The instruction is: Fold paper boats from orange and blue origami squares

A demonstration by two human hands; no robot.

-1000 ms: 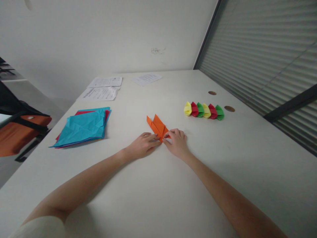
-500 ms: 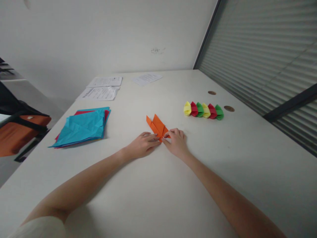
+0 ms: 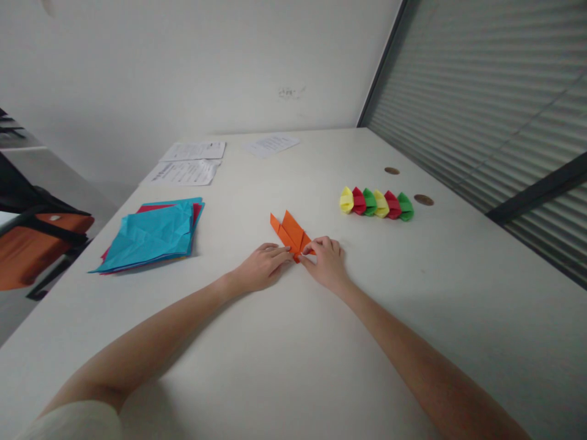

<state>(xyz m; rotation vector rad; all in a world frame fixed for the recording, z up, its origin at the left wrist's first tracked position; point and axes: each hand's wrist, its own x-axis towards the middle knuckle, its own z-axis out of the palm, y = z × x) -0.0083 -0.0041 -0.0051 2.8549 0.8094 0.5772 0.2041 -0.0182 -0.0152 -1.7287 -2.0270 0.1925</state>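
A folded orange origami paper (image 3: 288,231) lies on the table in front of me, its two pointed ends directed away and to the left. From the left, my left hand (image 3: 263,267) rests its outstretched fingers on the paper's near edge, holding it down without a grip. My right hand (image 3: 328,263) pinches the near right part of the paper between thumb and fingers. The near corner is partly hidden by the fingertips of both hands.
On the left lies a stack of blue and red paper sheets (image 3: 158,232). A row of folded yellow, red and green paper pieces (image 3: 376,203) sits to the right. Printed sheets (image 3: 186,173) lie farther back. Blinds (image 3: 486,91) border the white table (image 3: 293,354) on the right.
Almost nothing differs. The left fingertips have shifted very slightly to the left at the paper's near edge; the right hand keeps its pinch.
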